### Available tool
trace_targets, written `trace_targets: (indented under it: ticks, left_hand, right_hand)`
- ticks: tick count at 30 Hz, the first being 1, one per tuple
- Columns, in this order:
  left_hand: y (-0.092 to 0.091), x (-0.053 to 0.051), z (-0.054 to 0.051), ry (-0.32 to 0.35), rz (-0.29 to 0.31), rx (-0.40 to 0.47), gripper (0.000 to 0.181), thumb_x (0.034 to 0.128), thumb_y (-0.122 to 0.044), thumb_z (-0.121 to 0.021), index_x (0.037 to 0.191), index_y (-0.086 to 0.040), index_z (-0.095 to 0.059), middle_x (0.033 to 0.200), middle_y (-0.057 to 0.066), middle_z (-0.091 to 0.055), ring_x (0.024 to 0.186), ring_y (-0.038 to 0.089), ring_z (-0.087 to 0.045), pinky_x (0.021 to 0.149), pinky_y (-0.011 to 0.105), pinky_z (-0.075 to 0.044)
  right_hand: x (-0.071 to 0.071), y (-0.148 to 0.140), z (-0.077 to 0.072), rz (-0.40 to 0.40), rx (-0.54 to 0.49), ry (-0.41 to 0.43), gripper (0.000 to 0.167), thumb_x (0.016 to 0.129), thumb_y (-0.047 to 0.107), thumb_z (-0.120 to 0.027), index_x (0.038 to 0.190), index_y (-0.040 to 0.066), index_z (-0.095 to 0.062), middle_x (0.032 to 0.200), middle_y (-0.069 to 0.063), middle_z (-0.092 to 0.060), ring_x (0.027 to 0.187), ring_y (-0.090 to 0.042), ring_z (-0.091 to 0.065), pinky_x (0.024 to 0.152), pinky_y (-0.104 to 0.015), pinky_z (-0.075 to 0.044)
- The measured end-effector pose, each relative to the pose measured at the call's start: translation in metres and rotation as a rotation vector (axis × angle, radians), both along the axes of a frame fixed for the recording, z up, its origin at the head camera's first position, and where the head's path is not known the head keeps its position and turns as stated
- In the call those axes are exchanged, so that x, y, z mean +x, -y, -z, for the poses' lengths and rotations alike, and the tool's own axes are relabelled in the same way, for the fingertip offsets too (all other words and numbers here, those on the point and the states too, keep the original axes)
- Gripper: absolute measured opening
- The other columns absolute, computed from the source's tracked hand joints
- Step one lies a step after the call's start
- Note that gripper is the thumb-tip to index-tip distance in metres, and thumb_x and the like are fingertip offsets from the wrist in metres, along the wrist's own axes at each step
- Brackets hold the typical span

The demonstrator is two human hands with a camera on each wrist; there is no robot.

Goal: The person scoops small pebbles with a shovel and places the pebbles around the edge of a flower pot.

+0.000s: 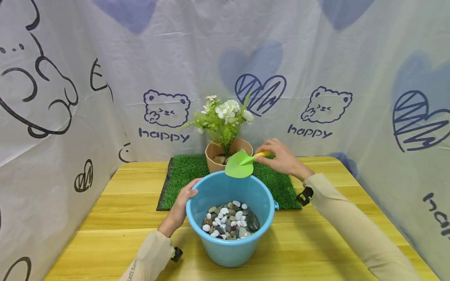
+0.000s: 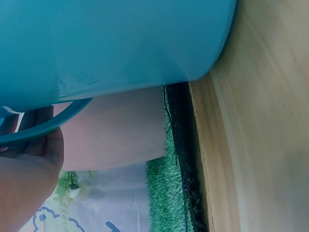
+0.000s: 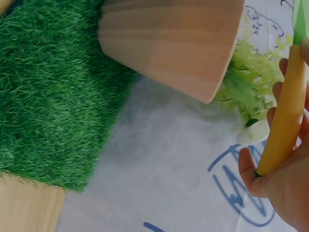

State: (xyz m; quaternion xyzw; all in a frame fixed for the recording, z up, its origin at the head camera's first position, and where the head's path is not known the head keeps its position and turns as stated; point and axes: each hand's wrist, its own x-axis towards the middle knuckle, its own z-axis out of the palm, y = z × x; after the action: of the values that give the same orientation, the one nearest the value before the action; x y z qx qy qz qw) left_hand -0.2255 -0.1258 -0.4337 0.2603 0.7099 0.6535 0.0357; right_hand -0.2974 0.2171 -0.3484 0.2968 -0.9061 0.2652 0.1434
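Note:
A light-blue bucket (image 1: 230, 249) stands on the table, with white, grey and brown pebbles (image 1: 228, 220) at its bottom. My left hand (image 1: 183, 201) grips its rim on the left side; in the left wrist view the blue bucket handle (image 2: 72, 113) crosses the fingers. With my right hand (image 1: 277, 156) I hold a toy trowel by its yellow handle (image 3: 285, 116). Its green blade (image 1: 240, 164) hangs over the bucket's far rim, in front of the flower pot (image 1: 214, 166). A pale spot shows at the blade's upper edge; I cannot tell whether it is a stone.
White artificial flowers (image 1: 228, 111) with green leaves rise from the terracotta-coloured pot, where some stones (image 1: 219, 159) lie. Pot and part of the bucket's surroundings share a green grass mat (image 1: 190, 175) on the wooden table (image 1: 133, 218). Printed white cloth (image 1: 165, 70) encloses the back and sides.

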Motion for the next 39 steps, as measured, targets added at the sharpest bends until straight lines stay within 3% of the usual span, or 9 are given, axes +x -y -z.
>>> trace_targets:
  ticks: [4,10,19,23,30,39]
  left_hand:
    - [0.0,0.0,0.0,-0.008,-0.005,0.001,0.056,0.0941,-0.029,-0.033,0.142,-0.004,-0.046,0.136,0.025,-0.053,0.117,0.043,-0.057,0.089,0.042,-0.054]
    - [0.0,0.0,0.001,-0.007,-0.004,0.005,0.055,0.0941,-0.029,-0.033,0.142,-0.004,-0.047,0.136,0.025,-0.053,0.116,0.042,-0.057,0.089,0.042,-0.054]
    - [0.0,0.0,0.002,-0.012,0.006,0.015,0.056,0.0941,-0.029,-0.033,0.142,-0.004,-0.046,0.136,0.026,-0.052,0.117,0.045,-0.056,0.089,0.044,-0.054]
    - [0.0,0.0,0.002,-0.012,0.004,0.013,0.056,0.0944,-0.03,-0.033,0.142,-0.004,-0.046,0.136,0.026,-0.052,0.118,0.046,-0.055,0.09,0.046,-0.053]
    - [0.0,0.0,0.002,-0.006,0.0,0.007,0.056,0.0944,-0.031,-0.033,0.142,-0.004,-0.046,0.136,0.025,-0.052,0.118,0.046,-0.056,0.09,0.046,-0.053]
    - [0.0,0.001,0.001,-0.011,-0.003,0.004,0.056,0.0943,-0.03,-0.032,0.142,-0.005,-0.046,0.136,0.025,-0.053,0.117,0.045,-0.056,0.09,0.048,-0.053]
  right_hand:
    - [0.005,0.004,-0.008,-0.062,0.053,-0.031,0.023,0.089,0.036,-0.069,0.105,0.02,-0.075,0.102,0.004,-0.067,0.097,-0.015,-0.049,0.084,-0.039,-0.041]
    - [0.014,0.013,-0.018,-0.075,0.167,-0.095,0.023,0.087,0.037,-0.072,0.104,0.022,-0.077,0.096,0.008,-0.066,0.091,-0.013,-0.043,0.081,-0.039,-0.029]
    - [0.029,0.029,-0.035,-0.183,0.363,-0.417,0.023,0.079,0.037,-0.079,0.101,0.029,-0.078,0.099,0.009,-0.069,0.097,-0.015,-0.049,0.093,-0.055,-0.033]
    - [0.034,0.039,-0.038,-0.239,0.458,-0.494,0.022,0.077,0.035,-0.082,0.098,0.029,-0.078,0.096,0.01,-0.069,0.1,-0.016,-0.051,0.098,-0.058,-0.033]
    - [0.046,0.057,-0.035,-0.257,0.651,-0.691,0.004,0.081,0.03,-0.079,0.083,0.031,-0.075,0.088,0.011,-0.067,0.102,-0.018,-0.051,0.097,-0.056,-0.035]
    - [0.067,0.072,-0.034,-0.28,0.848,-0.873,0.022,0.093,0.016,-0.064,0.077,0.029,-0.072,0.091,0.01,-0.065,0.1,-0.018,-0.044,0.092,-0.048,-0.033]
